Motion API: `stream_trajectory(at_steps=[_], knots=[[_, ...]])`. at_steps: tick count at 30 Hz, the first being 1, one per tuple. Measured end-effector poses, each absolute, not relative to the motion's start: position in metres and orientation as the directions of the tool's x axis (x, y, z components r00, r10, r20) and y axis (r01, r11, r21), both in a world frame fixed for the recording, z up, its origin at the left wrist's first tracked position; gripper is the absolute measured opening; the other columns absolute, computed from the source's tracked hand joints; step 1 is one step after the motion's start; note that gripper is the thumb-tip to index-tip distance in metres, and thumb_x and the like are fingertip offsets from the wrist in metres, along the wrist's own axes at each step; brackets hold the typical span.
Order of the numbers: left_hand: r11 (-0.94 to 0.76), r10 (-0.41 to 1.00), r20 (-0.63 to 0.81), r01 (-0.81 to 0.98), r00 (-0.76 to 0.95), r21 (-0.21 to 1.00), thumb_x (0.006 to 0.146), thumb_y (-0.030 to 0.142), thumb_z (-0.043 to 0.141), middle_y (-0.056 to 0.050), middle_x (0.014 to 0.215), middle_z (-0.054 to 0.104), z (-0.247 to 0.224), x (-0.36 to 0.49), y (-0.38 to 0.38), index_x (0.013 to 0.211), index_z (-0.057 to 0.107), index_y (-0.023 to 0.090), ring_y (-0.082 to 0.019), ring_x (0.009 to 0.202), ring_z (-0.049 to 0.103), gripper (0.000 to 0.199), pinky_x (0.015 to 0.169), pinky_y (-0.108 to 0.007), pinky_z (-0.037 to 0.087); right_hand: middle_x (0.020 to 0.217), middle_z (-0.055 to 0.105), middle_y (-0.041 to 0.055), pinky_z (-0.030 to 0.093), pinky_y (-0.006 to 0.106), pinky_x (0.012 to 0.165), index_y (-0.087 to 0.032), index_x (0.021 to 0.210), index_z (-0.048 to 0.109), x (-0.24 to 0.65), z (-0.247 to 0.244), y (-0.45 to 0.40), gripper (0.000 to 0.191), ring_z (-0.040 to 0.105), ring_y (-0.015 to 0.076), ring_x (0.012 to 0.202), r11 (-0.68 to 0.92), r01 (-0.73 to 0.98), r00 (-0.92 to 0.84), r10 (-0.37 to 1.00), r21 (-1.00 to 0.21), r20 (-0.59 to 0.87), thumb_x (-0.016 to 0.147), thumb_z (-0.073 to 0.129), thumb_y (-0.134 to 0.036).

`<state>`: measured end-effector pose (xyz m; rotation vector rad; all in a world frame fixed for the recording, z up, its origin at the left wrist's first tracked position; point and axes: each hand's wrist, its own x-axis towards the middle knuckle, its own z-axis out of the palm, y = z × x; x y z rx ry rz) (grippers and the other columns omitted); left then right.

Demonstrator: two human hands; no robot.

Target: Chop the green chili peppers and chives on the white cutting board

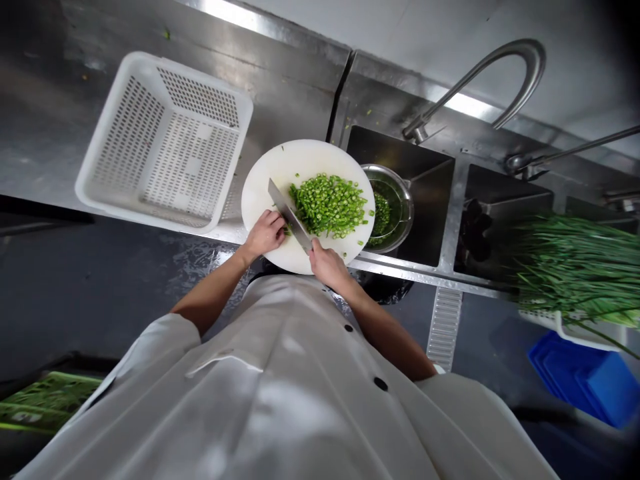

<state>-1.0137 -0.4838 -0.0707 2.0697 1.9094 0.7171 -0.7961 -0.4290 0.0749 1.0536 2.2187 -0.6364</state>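
Chopped greens [330, 205] beside knife [289, 215]

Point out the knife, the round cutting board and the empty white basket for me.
Knife [290, 217]: head view, middle of the blade.
Cutting board [263, 170]: head view, bare left part.
White basket [238, 160]: head view, right rim.

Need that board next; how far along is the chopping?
Well along, it seems: a chopped green pile lies on the board. The right hand holds the knife beside the left hand. Perhaps little is left: some green shows at the left fingertips, partly hidden.
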Motion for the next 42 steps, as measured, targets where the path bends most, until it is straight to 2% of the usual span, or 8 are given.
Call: stream_trajectory(at_steps=[4,10,14,22,28,32,36,42], knots=[[-0.156,0.978,0.2,0.864,0.065,0.48,0.087,0.029,0.061,-0.013,0.101,0.058,-0.068,-1.016,-0.489,0.092,0.062,0.02,-0.03,0.098,0.051,0.01,0.088,-0.047,0.052,0.108,0.073,0.0201,0.051,0.037,0.081,-0.015,0.143,0.039,-0.789,0.088,-0.43,0.039,0.072,0.0328,0.1,0.6,0.779,-0.544,0.502,-0.182,-0.673,0.109,0.031,-0.033],[-0.175,0.971,0.225,0.877,0.079,0.447,0.093,0.02,0.05,-0.01,0.085,0.056,-0.075,-1.015,-0.491,0.081,0.06,0.02,-0.026,0.086,0.05,0.016,0.084,-0.044,0.051,0.113,0.073,0.0195,0.05,0.036,0.084,-0.014,0.144,0.037,-0.796,0.072,-0.436,0.038,0.071,0.0307,0.105,0.572,0.795,-0.526,0.487,-0.201,-0.697,0.109,0.03,-0.029],[-0.213,0.965,0.241,0.852,0.106,0.479,0.089,0.028,0.059,-0.012,0.095,0.058,-0.071,-1.019,-0.498,0.09,0.061,0.02,-0.027,0.093,0.051,0.008,0.086,-0.045,0.052,0.109,0.073,0.019,0.051,0.036,0.082,-0.016,0.145,0.037,-0.793,0.076,-0.437,0.039,0.072,0.0315,0.101,0.581,0.792,-0.535,0.507,-0.191,-0.676,0.11,0.03,-0.033],[-0.125,0.973,0.227,0.889,0.024,0.441,0.087,0.015,0.053,-0.01,0.088,0.056,-0.079,-1.03,-0.493,0.082,0.061,0.021,-0.027,0.09,0.051,0.011,0.085,-0.046,0.05,0.114,0.072,0.0199,0.051,0.039,0.086,-0.016,0.144,0.038,-0.798,0.071,-0.441,0.038,0.071,0.0322,0.105,0.563,0.797,-0.533,0.488,-0.217,-0.691,0.109,0.03,-0.03],[-0.166,0.971,0.226,0.888,0.072,0.428,0.091,0.018,0.052,-0.01,0.087,0.056,-0.079,-1.032,-0.487,0.081,0.06,0.021,-0.026,0.088,0.051,0.013,0.082,-0.044,0.05,0.113,0.072,0.0199,0.051,0.037,0.083,-0.016,0.142,0.042,-0.807,0.067,-0.431,0.038,0.072,0.0322,0.103,0.578,0.776,-0.572,0.476,-0.252,-0.668,0.108,0.031,-0.03],[-0.115,0.976,0.216,0.869,0.01,0.481,0.089,0.016,0.052,-0.01,0.092,0.057,-0.075,-1.027,-0.491,0.084,0.06,0.021,-0.026,0.091,0.053,0.011,0.087,-0.045,0.051,0.115,0.072,0.0204,0.05,0.035,0.084,-0.013,0.149,0.033,-0.806,0.064,-0.43,0.043,0.07,0.0308,0.108,0.552,0.805,-0.536,0.518,-0.218,-0.666,0.11,0.029,-0.03],[-0.08,0.971,0.234,0.866,-0.043,0.493,0.082,0.018,0.059,-0.011,0.1,0.056,-0.072,-1.029,-0.497,0.092,0.06,0.021,-0.029,0.098,0.053,0.011,0.089,-0.047,0.052,0.108,0.074,0.0186,0.05,0.036,0.081,-0.015,0.151,0.029,-0.795,0.075,-0.435,0.046,0.072,0.0313,0.1,0.601,0.771,-0.567,0.501,-0.209,-0.654,0.11,0.03,-0.033],[-0.115,0.981,0.191,0.877,0.027,0.466,0.082,0.014,0.055,-0.01,0.089,0.056,-0.074,-1.029,-0.496,0.083,0.057,0.022,-0.028,0.088,0.053,0.008,0.085,-0.047,0.051,0.112,0.073,0.0197,0.05,0.036,0.083,-0.014,0.149,0.032,-0.798,0.077,-0.442,0.042,0.071,0.0313,0.102,0.609,0.76,-0.565,0.448,-0.226,-0.693,0.109,0.029,-0.028]])
